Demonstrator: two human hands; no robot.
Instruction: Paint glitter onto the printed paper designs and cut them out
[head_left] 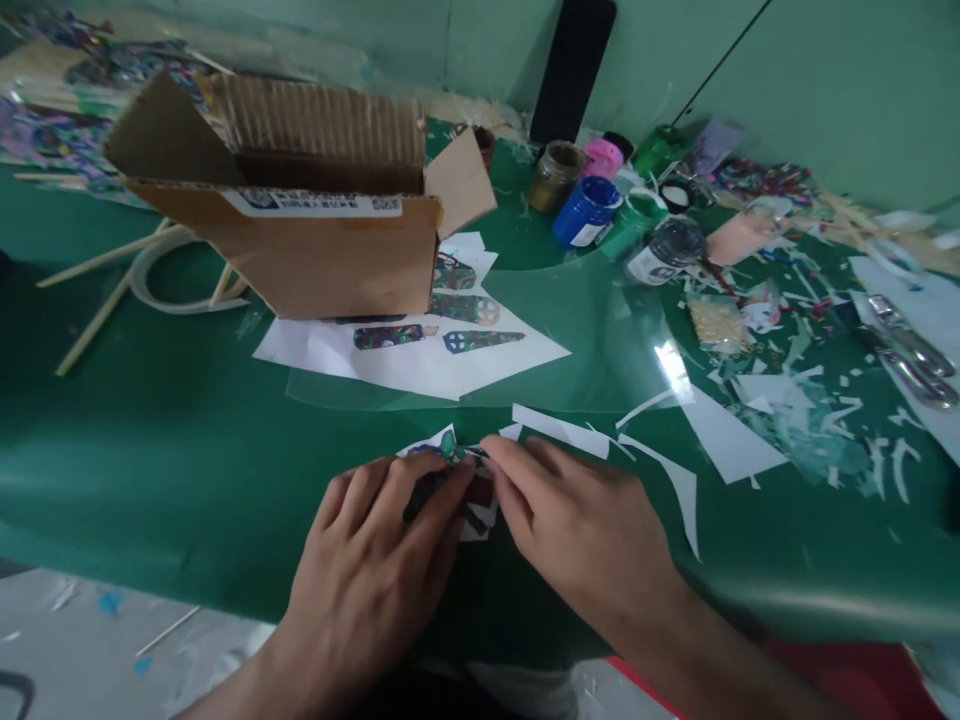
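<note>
Near the table's front edge, a white piece of paper with dark, multicoloured painted patches [480, 492] lies between my two hands. My left hand [379, 545] rests over its left side, with bent fingers holding it and the index fingertip at its upper middle. From the right, my right hand [581, 525] pinches at the upper edge, thumb and index finger close together. Whatever small bit sits between the fingertips is mostly hidden. Just beyond, painted cutouts [484, 342] lie on a white sheet [405, 372] over a clear plastic sheet [615, 345].
An open cardboard box [337, 255] stands on the white sheet's back left. Paint jars [587, 212] cluster at the back, near a leaning black phone [574, 70]. Paper scraps [724, 440] litter the right side, beside metal tools [911, 350]. Wooden sticks [105, 310] lie left.
</note>
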